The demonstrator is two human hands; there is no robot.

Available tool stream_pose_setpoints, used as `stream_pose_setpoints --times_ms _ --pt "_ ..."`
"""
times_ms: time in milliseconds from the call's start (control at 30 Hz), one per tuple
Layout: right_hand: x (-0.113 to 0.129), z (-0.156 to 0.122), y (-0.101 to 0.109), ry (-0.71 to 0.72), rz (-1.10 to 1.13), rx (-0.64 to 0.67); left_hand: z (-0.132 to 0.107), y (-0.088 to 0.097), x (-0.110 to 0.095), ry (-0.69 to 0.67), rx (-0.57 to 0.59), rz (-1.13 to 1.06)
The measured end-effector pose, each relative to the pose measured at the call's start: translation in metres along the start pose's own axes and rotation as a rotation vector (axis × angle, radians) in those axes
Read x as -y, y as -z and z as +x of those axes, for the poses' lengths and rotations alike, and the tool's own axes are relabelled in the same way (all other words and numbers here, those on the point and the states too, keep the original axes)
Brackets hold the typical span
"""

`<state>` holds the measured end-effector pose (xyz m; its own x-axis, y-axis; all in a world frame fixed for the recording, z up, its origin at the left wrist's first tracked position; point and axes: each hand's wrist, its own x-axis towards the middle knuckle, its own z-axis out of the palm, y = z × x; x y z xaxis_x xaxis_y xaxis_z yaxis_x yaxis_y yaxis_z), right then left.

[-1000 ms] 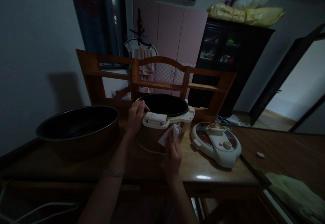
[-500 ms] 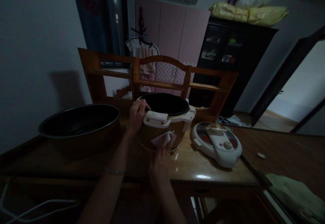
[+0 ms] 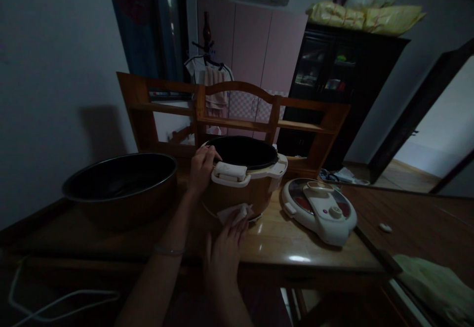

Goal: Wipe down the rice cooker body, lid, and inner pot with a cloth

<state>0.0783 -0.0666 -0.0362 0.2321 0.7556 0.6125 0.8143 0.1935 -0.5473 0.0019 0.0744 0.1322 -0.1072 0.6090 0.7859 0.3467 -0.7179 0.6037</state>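
A cooker body [image 3: 237, 193] with a dark round opening and a white rim stands on the wooden desk. My left hand [image 3: 202, 166] grips its rim on the left, beside the white handle [image 3: 230, 171], fingers bent over the edge. Low on the cooker's front, my right hand [image 3: 224, 245] presses a crumpled white tissue [image 3: 237, 214] against the wall. The cooker's lid [image 3: 319, 211], white with a knob and a clear window, lies to the right. Left of the cooker sits a large dark round pot [image 3: 122, 183].
Behind the cooker rises the desk's wooden shelf [image 3: 237, 123]. A white cable or hanger [image 3: 70, 295] is at the lower left. Pale green cloth [image 3: 433, 285] lies at the lower right, near a small white object [image 3: 385, 227] on the brown surface.
My right hand has slid the tissue down the cooker's front, slightly to the left. My left hand keeps its place on the rim. The whole view has shifted slightly.
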Motion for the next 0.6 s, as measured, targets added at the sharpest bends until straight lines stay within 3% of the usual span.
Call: stream_pose_setpoints --times_ms 167,433,600 --pt "-0.009 0.013 0.012 -0.141 0.056 0.025 0.0 0.001 -0.001 0.021 0.005 0.023" --pt "-0.043 0.065 0.045 -0.222 0.319 -0.055 0.0 0.001 0.0 0.002 -0.004 0.004" --pt "-0.052 0.065 0.048 -0.262 0.407 0.01 0.0 -0.001 0.003 -0.025 -0.023 -0.011"
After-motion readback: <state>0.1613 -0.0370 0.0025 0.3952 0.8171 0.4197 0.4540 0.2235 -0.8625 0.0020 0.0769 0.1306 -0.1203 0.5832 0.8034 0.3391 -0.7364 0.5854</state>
